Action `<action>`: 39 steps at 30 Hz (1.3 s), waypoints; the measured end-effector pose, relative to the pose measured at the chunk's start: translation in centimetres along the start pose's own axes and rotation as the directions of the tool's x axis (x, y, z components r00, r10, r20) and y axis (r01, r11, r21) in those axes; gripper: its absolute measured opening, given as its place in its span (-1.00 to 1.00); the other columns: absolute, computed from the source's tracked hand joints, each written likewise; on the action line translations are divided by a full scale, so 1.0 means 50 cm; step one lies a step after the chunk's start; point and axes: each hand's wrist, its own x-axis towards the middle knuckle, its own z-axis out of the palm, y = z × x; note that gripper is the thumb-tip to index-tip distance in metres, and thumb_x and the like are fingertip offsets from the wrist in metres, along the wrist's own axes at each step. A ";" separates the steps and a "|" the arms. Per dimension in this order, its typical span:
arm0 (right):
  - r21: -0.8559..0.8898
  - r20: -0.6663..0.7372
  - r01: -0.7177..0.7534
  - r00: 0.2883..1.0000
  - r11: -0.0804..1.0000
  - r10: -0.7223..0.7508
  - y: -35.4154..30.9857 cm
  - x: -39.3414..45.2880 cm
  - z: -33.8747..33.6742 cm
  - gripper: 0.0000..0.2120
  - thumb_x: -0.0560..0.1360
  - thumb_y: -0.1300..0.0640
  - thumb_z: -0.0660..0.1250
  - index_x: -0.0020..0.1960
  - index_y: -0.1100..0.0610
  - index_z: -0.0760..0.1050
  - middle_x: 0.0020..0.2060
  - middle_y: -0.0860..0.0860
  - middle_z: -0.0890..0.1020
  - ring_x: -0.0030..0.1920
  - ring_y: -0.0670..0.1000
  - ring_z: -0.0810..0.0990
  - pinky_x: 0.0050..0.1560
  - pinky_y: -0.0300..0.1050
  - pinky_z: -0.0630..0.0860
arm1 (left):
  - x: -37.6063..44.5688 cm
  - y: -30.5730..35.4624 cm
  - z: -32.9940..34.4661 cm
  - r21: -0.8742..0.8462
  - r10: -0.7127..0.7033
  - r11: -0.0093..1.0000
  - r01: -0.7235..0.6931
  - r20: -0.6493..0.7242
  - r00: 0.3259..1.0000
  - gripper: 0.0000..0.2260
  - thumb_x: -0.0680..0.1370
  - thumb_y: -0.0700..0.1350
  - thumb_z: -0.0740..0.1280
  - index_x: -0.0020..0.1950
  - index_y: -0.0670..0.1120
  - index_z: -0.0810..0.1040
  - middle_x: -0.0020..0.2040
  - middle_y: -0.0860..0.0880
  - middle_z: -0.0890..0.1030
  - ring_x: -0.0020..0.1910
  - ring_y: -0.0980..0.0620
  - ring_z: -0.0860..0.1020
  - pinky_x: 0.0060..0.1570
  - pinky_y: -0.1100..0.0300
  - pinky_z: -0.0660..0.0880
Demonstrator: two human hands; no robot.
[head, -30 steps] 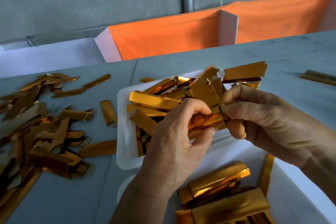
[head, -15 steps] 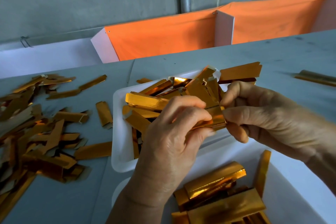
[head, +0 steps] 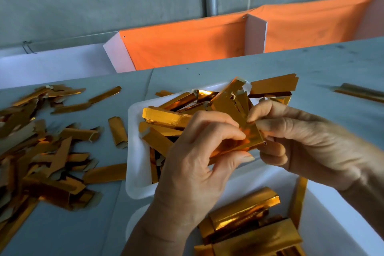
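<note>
Folding that gold foil piece is where it can go wrong. It's in the air btw your two hands, just above the near side of the white tray, resting on nothing. Your left hand has it pinched: thumb under, index + middle curled over the top. Your right hand nips the right end w/ curled fingers. So both hands are closed on the one piece, and neither is free to catch it.

Risks, nearest first:
- The foil looks glossy and prob. slick. Ease either pinch mid-fold and it likely slides out.
- Press too hard w/ the left thumb and you may put a crease where no fold belongs. Shiny card would show it.
- The right end has a small corner sticking out. Twist there and it could tear or bend.
- If it drops, it lands among the loose gold pieces in the tray. They look the same, so you'd prob. lose track of which one is half done.

Further out, your left wrist hangs right over the near white bin w/ the folded pieces in it. A low forearm could squash those.

The flat blanks on the table lie well to the left. A sweep of the elbow would scatter them.
</note>
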 end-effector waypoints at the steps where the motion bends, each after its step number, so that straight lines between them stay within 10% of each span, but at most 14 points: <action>1: 0.029 0.012 -0.010 1.000 1.000 0.009 0.002 0.000 0.001 -0.69 0.22 0.11 0.61 -0.09 0.14 0.63 -0.41 0.03 0.45 -0.48 -0.10 0.47 -0.46 -0.26 0.44 | 0.000 0.000 0.000 -0.016 0.001 1.000 -0.001 0.001 1.000 -0.82 0.44 -0.13 0.42 -0.08 -0.24 0.59 -0.01 -0.09 0.54 0.02 0.11 0.53 0.02 0.39 0.45; 22: 0.267 0.043 -0.056 0.998 0.962 0.046 0.011 0.002 0.023 -0.75 0.31 0.11 0.55 -0.03 0.14 0.65 -0.35 -0.02 0.52 -0.43 -0.14 0.51 -0.41 -0.29 0.50 | -0.008 -0.010 -0.001 -0.311 -0.132 0.942 0.128 0.008 0.991 -0.80 0.47 -0.08 0.41 0.06 -0.09 0.54 0.06 -0.02 0.54 0.08 -0.14 0.56 0.00 0.05 0.55; 29: -0.018 -0.107 0.007 0.994 1.000 -0.009 -0.003 -0.002 0.026 -0.55 0.11 0.04 0.65 -0.05 0.11 0.64 -0.32 0.05 0.55 -0.42 -0.07 0.52 -0.43 -0.25 0.50 | 0.001 -0.002 -0.003 0.048 0.016 0.999 -0.013 -0.077 0.997 -0.78 0.45 -0.15 0.43 0.06 -0.17 0.62 0.03 -0.06 0.55 0.06 0.11 0.53 0.06 0.39 0.43; 39: -0.430 -0.208 -0.114 0.978 0.896 0.025 -0.052 -0.026 0.035 -0.73 0.16 0.05 0.51 -0.17 0.12 0.66 -0.33 0.06 0.65 -0.35 -0.04 0.61 -0.37 -0.26 0.53 | 0.002 0.009 0.004 0.278 0.142 0.951 -0.135 -0.004 0.990 -0.79 0.48 -0.15 0.37 0.06 -0.19 0.66 0.01 -0.09 0.60 -0.02 0.02 0.59 -0.02 0.18 0.54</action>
